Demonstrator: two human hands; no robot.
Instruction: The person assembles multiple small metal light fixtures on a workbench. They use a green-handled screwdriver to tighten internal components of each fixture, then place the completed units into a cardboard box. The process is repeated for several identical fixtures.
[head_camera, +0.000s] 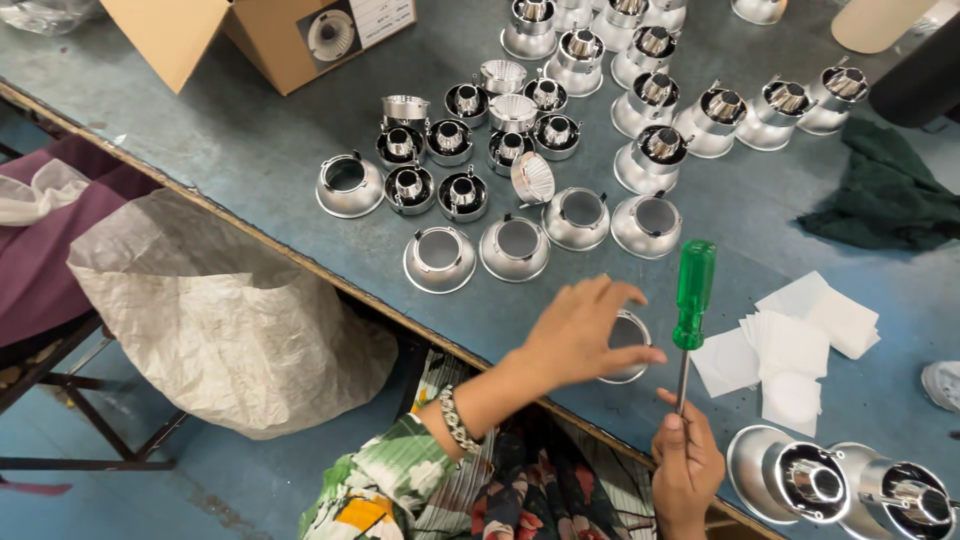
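Gripping a light, slippery metal reflector cup (627, 347) by its rim, left hand (578, 335) clamped, right hand (688, 462) closed around the green-handled screwdriver (691, 310) shaft

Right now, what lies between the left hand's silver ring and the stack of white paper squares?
In the head view, the green-handled screwdriver, held upright by the right hand, stands between the silver ring under the left hand and the white paper squares.
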